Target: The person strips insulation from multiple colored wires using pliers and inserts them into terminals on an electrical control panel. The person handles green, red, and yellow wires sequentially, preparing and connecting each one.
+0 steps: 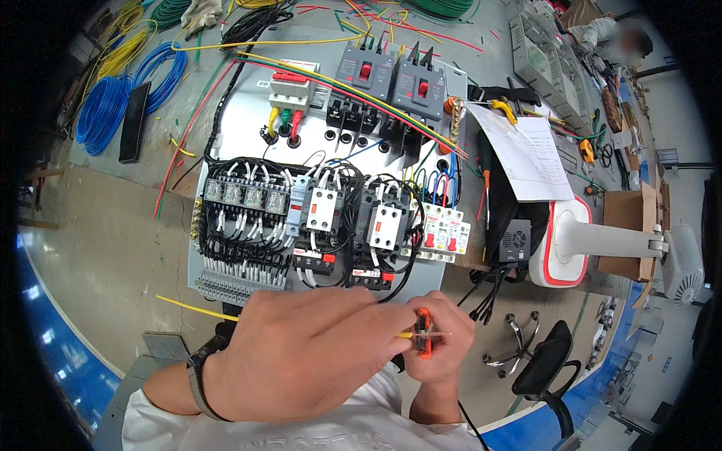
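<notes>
Both of my hands fill the lower centre of the frame, close under the camera. My left hand (301, 353), a dark watch strap (197, 372) at its wrist, has its fingers pinched together on a thin yellow wire (197, 308) that runs out toward the lower left. My right hand (440, 342) has its fingers clamped on a small orange-handled stripping tool (423, 333), and the wire's end pokes out past the tool to the right. The broad back of my left hand blocks any view of where wire and tool meet.

Just above the hands lies a grey electrical panel (248, 128), centre frame, flat on the worktop (113, 225). A row of relays (244, 197) and white-faced contactors (325, 209) crosses its middle, laced with black and white wiring; two dark circuit breakers (391, 75) sit near its top edge, with a bundle of red, yellow and green wires (353, 94) slanting across them.

At upper left, blue wire coils (113, 101) lie beside a black flat bar (134, 120). Right of the panel, paper sheets (526, 154) rest over a black box (515, 240). A white-and-red fan stand (571, 240) lies at centre right, a black chair (545, 361) stands at lower right, and another person (613, 37) works at upper right.
</notes>
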Tool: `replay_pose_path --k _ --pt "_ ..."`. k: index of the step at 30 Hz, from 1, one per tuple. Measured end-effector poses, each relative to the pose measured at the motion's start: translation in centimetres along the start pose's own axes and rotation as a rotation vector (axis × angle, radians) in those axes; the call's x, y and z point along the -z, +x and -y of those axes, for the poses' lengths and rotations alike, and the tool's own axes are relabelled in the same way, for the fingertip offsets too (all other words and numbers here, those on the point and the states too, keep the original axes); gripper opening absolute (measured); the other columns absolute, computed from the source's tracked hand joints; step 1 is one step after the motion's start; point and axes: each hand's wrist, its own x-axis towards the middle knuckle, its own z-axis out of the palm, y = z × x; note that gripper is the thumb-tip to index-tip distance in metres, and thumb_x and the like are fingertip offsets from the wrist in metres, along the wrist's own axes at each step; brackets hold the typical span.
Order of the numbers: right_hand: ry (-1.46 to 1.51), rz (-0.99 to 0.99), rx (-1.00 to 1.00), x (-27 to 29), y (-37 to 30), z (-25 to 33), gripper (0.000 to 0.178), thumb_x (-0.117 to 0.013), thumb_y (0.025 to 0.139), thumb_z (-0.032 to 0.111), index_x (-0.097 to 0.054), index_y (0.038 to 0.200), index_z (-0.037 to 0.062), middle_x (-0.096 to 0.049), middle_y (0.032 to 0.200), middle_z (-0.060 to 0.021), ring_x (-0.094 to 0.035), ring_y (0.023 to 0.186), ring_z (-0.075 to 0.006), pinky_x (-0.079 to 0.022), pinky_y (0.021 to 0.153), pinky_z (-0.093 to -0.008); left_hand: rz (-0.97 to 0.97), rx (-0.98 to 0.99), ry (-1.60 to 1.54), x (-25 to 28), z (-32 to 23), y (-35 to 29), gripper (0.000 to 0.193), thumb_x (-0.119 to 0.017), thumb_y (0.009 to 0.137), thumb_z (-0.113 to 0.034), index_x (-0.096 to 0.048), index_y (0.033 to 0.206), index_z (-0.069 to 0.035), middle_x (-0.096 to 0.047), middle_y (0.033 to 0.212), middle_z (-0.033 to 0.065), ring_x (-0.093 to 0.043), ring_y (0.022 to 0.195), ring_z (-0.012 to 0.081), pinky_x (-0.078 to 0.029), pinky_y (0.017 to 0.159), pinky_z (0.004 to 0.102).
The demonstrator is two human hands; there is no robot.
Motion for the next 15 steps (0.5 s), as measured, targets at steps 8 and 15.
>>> replay_pose_path --k 8,15 --pt "0.084 0.051 -0.018 -0.4 -0.8 0.7 0.024 -0.076 0.066 0.000 -0.072 0.089 0.0005 -0.063 0.071 -0.0113 -0.062 0.059 -0.0257 -0.047 0.055 -0.0329 0.069 -0.091 0.042 0.5 0.0 -0.5 0.035 -0.086 0.086 -0.009 -0.076 0.118 -0.002 -0.076 0.102 0.0124 -0.075 0.079 0.0276 -0.059 0.064 0.0362" --pt "0.216 0.171 0.022 -0.8 -2.0 0.8 0.023 -0.077 0.066 -0.004 -0.072 0.088 0.0004 -0.067 0.075 -0.0118 -0.063 0.061 -0.0264 -0.048 0.056 -0.0333 0.103 -0.128 0.081 1.3 -0.8 -1.7 0.031 -0.086 0.082 -0.008 -0.078 0.111 -0.002 -0.076 0.099 0.0124 -0.074 0.077 0.0273 -0.058 0.063 0.0370"
